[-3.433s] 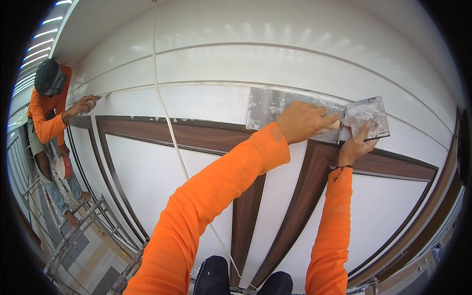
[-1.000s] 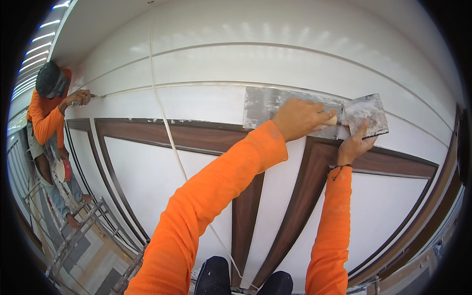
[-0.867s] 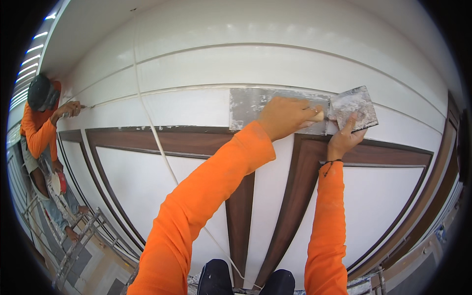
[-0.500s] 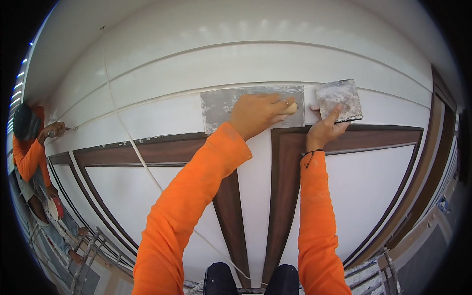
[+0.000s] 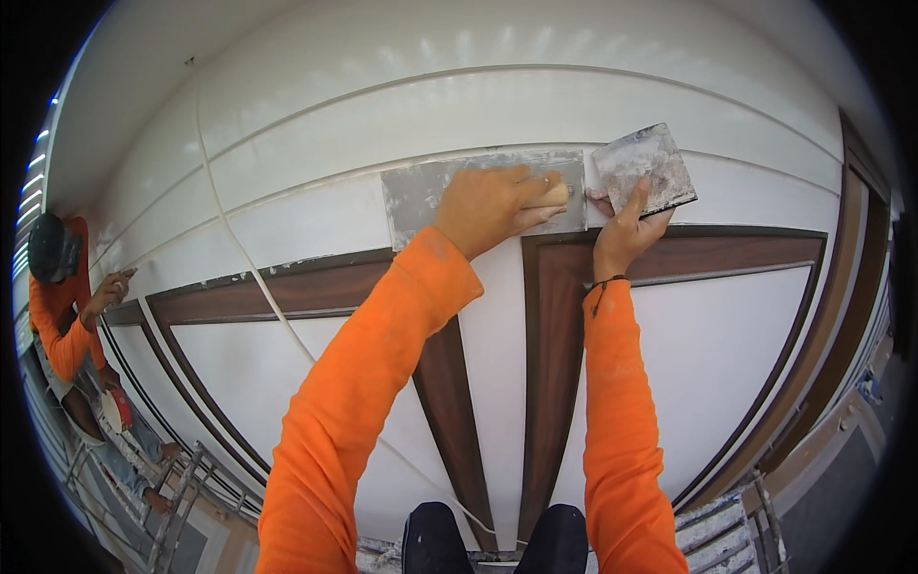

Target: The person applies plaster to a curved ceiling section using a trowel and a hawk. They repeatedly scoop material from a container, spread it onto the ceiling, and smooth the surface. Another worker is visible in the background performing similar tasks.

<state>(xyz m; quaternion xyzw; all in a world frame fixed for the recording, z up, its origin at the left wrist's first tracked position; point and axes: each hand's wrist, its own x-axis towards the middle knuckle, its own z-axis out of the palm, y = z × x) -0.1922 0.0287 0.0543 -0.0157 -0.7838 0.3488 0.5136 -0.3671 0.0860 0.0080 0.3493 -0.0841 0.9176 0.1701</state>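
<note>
My left hand (image 5: 486, 212) is wrapped round the light wooden handle of a wide steel plastering trowel (image 5: 406, 203). The blade, streaked with white filler, lies flat along a white wall board just above dark brown trim. Close by on the right, my right hand (image 5: 626, 231) grips a square plate (image 5: 650, 170) from below, thumb across its face. White and grey paste is smeared over that plate, and its edge is dark. A narrow gap separates the plate from the trowel's right end. The fingers behind the plate are partly hidden.
A pale cord (image 5: 251, 263) hangs diagonally across the wall. Dark brown trim (image 5: 688, 258) frames white panels. At far left a person in an orange top (image 5: 67, 325) reaches to the wall, holding a red round item (image 5: 117, 409). Paint-spattered scaffold slats (image 5: 717, 536) lie below.
The trowel sits slightly higher and further left in the view. My right hand has shifted the square plate up and left, and tilted it more. The other person's raised hand has moved slightly.
</note>
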